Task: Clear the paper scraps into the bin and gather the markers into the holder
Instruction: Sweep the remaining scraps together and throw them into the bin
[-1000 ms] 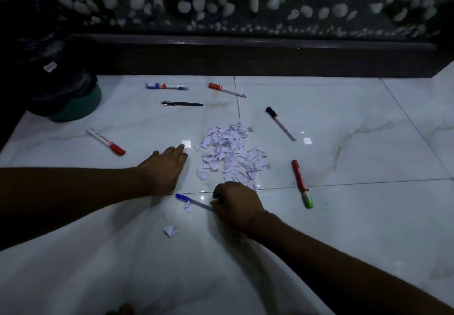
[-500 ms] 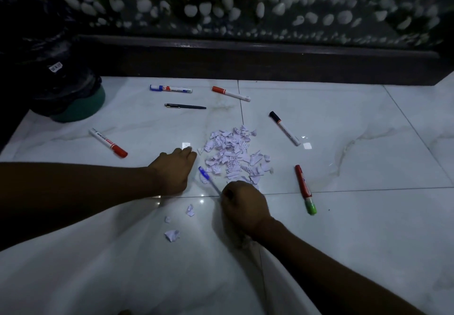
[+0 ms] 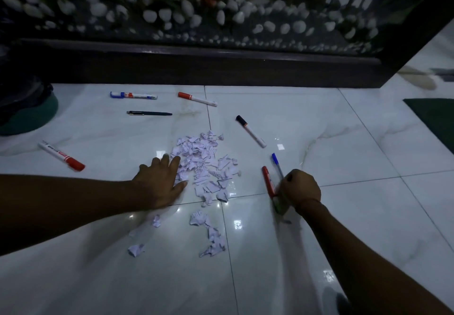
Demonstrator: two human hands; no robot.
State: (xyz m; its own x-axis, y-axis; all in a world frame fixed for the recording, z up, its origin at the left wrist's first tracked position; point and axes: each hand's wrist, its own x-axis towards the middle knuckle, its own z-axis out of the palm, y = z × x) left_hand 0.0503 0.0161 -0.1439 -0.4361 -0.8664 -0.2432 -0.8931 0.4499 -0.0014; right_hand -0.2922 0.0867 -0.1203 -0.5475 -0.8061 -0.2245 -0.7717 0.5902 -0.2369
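Evidently the marker-gathering step is in hand: the right hand (image 3: 300, 188) is closed around a blue pen (image 3: 277, 164) while reaching onto the red marker (image 3: 268, 182) on the floor (image 3: 344, 216), so next it must pinch that one too. Meanwhile the left hand (image 3: 161, 182) lies open and flat beside the heap of torn white paper scraps (image 3: 204, 164), with other markers scattered further off.

Tiled floor (image 3: 344, 216) under paper scraps (image 3: 204, 164), markers (image 3: 61, 156).
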